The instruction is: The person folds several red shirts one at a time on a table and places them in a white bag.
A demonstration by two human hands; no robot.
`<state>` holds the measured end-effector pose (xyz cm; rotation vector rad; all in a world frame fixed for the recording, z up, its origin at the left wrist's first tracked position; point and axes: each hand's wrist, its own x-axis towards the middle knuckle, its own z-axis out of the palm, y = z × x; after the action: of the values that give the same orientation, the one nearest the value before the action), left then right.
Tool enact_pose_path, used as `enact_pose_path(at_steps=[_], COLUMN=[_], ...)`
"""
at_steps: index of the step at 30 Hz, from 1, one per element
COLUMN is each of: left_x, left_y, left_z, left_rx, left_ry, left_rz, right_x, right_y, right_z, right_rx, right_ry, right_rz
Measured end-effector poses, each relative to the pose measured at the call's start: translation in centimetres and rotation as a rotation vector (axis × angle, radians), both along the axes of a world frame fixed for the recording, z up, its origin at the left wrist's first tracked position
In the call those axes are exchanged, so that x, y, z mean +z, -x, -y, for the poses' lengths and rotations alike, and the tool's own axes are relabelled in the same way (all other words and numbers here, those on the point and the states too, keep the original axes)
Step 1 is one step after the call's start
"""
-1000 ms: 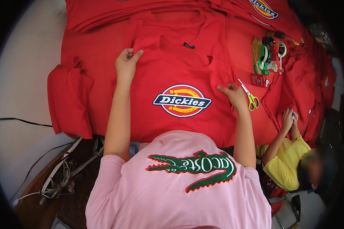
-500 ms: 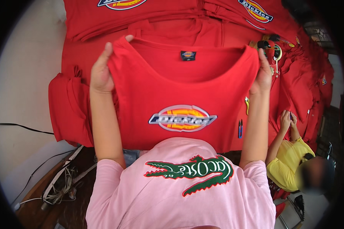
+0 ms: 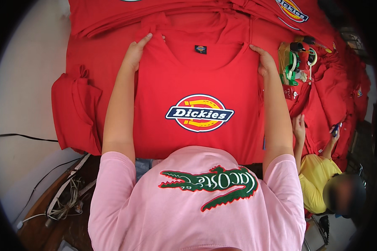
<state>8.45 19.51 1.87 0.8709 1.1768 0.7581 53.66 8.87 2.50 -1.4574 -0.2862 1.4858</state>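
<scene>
1. Left hand (image 3: 135,52) is at the upper left shoulder of the red T-shirt (image 3: 199,121); fingers curled over the cloth edge, gripping it.
2. Right hand (image 3: 264,60) is at the upper right shoulder of the same shirt; thumb on top, fingers closed on the fabric.
3. The shirt lies front up, spread flat between both forearms on the worktop (image 3: 92,71), which is draped in more red cloth; its round printed badge (image 3: 200,113) sits mid-chest and a small neck label (image 3: 200,49) shows at the collar.
4. A folded red bundle (image 3: 77,111) hangs just left of the left arm; stacked red garments (image 3: 155,12) lie beyond the collar.
5. Tape dispensers (image 3: 299,60) sit near the right hand; another person in a yellow top (image 3: 318,184) works at the lower right, well apart.
</scene>
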Motion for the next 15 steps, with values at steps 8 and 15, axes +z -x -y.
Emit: enact_pose_path(at_steps=[8,15], left_x=[-0.4,1.4], left_y=[0.1,0.8], left_z=[-0.2,3.1], left_rx=[-0.095,-0.076], left_ry=[-0.009,0.093], left_rz=[0.111,-0.096], right_x=[-0.5,1.5], right_y=[-0.9,0.2], right_z=[0.1,3.9], right_rx=[-0.074,0.146], right_ry=[0.061,-0.01], right_rz=[-0.06,0.117])
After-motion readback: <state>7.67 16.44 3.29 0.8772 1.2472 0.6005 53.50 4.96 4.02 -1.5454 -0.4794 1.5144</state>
